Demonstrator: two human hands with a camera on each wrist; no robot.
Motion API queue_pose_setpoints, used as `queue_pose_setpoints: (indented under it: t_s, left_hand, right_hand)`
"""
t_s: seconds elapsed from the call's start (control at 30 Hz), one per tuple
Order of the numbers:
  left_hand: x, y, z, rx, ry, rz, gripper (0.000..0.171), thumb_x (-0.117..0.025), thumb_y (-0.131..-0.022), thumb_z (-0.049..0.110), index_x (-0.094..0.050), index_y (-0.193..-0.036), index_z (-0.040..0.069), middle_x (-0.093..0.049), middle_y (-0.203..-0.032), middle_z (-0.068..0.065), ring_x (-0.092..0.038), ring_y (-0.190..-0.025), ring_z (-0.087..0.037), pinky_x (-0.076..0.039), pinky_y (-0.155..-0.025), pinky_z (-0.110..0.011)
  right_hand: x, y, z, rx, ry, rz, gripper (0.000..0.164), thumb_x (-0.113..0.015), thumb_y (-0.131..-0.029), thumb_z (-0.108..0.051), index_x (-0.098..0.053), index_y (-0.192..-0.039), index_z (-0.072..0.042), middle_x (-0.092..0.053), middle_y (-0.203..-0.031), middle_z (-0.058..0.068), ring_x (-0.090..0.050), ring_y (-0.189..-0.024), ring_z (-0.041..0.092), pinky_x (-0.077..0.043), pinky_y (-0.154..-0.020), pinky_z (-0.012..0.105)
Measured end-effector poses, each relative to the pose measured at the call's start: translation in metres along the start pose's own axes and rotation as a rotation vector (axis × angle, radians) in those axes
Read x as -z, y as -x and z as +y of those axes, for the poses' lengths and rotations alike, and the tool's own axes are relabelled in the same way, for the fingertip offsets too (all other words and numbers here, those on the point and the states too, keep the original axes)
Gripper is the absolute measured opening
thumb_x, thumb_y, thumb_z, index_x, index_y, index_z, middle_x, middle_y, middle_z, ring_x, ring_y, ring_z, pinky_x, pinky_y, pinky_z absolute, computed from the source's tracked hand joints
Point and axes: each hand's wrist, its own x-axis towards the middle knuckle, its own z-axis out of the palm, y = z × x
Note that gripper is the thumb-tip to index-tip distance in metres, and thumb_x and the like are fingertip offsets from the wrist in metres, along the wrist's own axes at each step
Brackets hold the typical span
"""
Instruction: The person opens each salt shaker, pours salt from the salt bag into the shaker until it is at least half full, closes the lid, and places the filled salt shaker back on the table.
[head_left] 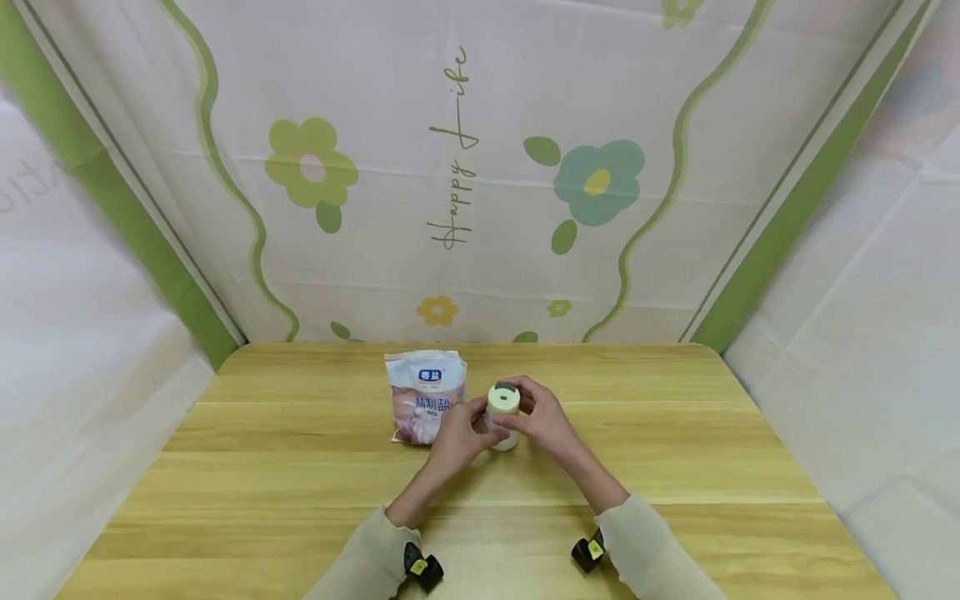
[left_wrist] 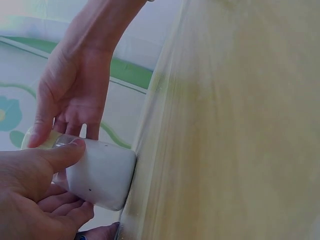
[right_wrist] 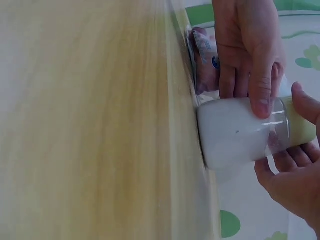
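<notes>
A clear shaker jar [right_wrist: 232,132] filled with white grains stands upright on the wooden table, topped by a pale yellow-green lid [head_left: 503,398] with a dark grey flap. My left hand [head_left: 459,435] grips the jar's body from the left, thumb in front. From the right, my right hand [head_left: 546,421] holds the lid between thumb and fingers. Both wrist views show the jar's base on the tabletop, white contents filling most of it below the lid. Just left of the jar stands a white and pinkish salt bag [head_left: 427,396], partly hidden by my left hand.
The wooden table [head_left: 300,467] reaches back to a white fabric wall [head_left: 495,275] with printed flowers and green vines. Fabric walls also rise on the left and right sides. Each sleeve carries a small black wrist device.
</notes>
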Motion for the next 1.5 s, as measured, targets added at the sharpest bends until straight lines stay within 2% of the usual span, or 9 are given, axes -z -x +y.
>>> queue_pose_setpoints:
  t_s: [0.1, 0.2, 0.27, 0.47, 0.73, 1.0, 1.27, 1.37, 1.5]
  left_hand:
    - [0.0, 0.0, 0.0, 0.005, 0.002, -0.005, 0.05, -0.083, -0.08, 0.014, -0.066, -0.125, 0.0, -0.071, -0.12, -0.016, -0.068, -0.112, -0.024, -0.057, -0.094, -0.041]
    - [0.0, 0.001, 0.0, 0.014, 0.015, -0.016, 0.052, -0.082, -0.081, 0.013, -0.064, -0.127, -0.002, -0.07, -0.123, -0.018, -0.067, -0.116, -0.027, -0.057, -0.096, -0.041]
    - [-0.001, 0.001, 0.0, 0.016, 0.025, -0.02, 0.052, -0.082, -0.081, 0.013, -0.064, -0.128, -0.002, -0.069, -0.125, -0.019, -0.066, -0.117, -0.028, -0.057, -0.096, -0.041]
    - [0.0, 0.0, 0.001, 0.006, 0.016, -0.011, 0.05, -0.083, -0.08, 0.015, -0.066, -0.125, 0.0, -0.071, -0.121, -0.015, -0.068, -0.112, -0.022, -0.058, -0.093, -0.039]
    - [0.0, 0.0, 0.002, 0.012, 0.025, -0.019, 0.05, -0.083, -0.081, 0.014, -0.065, -0.126, -0.001, -0.071, -0.122, -0.016, -0.067, -0.114, -0.025, -0.057, -0.095, -0.041]
    - [0.0, -0.001, 0.002, 0.007, 0.017, -0.011, 0.05, -0.084, -0.08, 0.015, -0.066, -0.125, -0.001, -0.071, -0.121, -0.016, -0.067, -0.115, -0.025, -0.057, -0.096, -0.041]
    - [0.001, -0.001, 0.002, 0.01, 0.003, -0.018, 0.05, -0.083, -0.08, 0.014, -0.066, -0.125, -0.001, -0.071, -0.122, -0.017, -0.068, -0.114, -0.026, -0.057, -0.095, -0.041]
    - [0.001, 0.0, 0.002, 0.009, 0.008, -0.018, 0.05, -0.083, -0.081, 0.014, -0.065, -0.125, -0.002, -0.071, -0.122, -0.017, -0.068, -0.112, -0.026, -0.058, -0.094, -0.041]
    - [0.001, 0.0, 0.001, 0.003, 0.008, -0.012, 0.05, -0.083, -0.08, 0.015, -0.066, -0.125, -0.001, -0.071, -0.121, -0.016, -0.068, -0.112, -0.024, -0.058, -0.094, -0.04]
  right_hand:
    - [0.003, -0.001, 0.002, 0.032, 0.01, -0.047, 0.061, -0.075, -0.089, -0.011, -0.048, -0.142, -0.001, -0.056, -0.141, 0.02, -0.056, -0.128, 0.035, -0.046, -0.109, 0.052]
    - [0.007, -0.002, 0.006, 0.059, 0.018, -0.089, 0.06, -0.071, -0.091, -0.008, -0.046, -0.145, 0.002, -0.052, -0.146, 0.021, -0.054, -0.131, 0.036, -0.043, -0.112, 0.053]
    - [0.007, -0.002, 0.007, 0.04, 0.013, -0.076, 0.057, -0.072, -0.09, -0.008, -0.05, -0.142, 0.0, -0.055, -0.142, 0.021, -0.057, -0.127, 0.034, -0.047, -0.109, 0.048]
    - [0.0, 0.0, -0.001, -0.051, 0.0, 0.045, 0.052, -0.08, -0.084, -0.009, -0.057, -0.131, -0.003, -0.065, -0.128, 0.018, -0.065, -0.115, 0.027, -0.055, -0.096, 0.03]
    - [0.005, -0.002, 0.001, 0.019, 0.018, -0.051, 0.06, -0.075, -0.088, -0.008, -0.05, -0.142, -0.003, -0.055, -0.142, 0.019, -0.059, -0.124, 0.025, -0.049, -0.106, 0.038]
    - [-0.001, -0.001, -0.002, -0.047, 0.021, 0.053, 0.052, -0.082, -0.081, -0.012, -0.059, -0.128, -0.005, -0.066, -0.125, 0.015, -0.065, -0.111, 0.023, -0.054, -0.095, 0.031]
    - [0.005, -0.002, 0.001, 0.02, 0.032, -0.054, 0.06, -0.074, -0.088, -0.007, -0.049, -0.142, 0.0, -0.056, -0.141, 0.018, -0.057, -0.127, 0.033, -0.046, -0.11, 0.048]
    - [0.007, -0.002, 0.002, -0.001, 0.04, -0.046, 0.057, -0.074, -0.088, -0.007, -0.051, -0.139, 0.0, -0.059, -0.137, 0.018, -0.059, -0.125, 0.033, -0.05, -0.107, 0.044]
    - [0.002, -0.002, -0.001, -0.059, 0.022, 0.026, 0.053, -0.08, -0.083, -0.01, -0.057, -0.13, -0.001, -0.064, -0.127, 0.018, -0.064, -0.117, 0.03, -0.054, -0.099, 0.034]
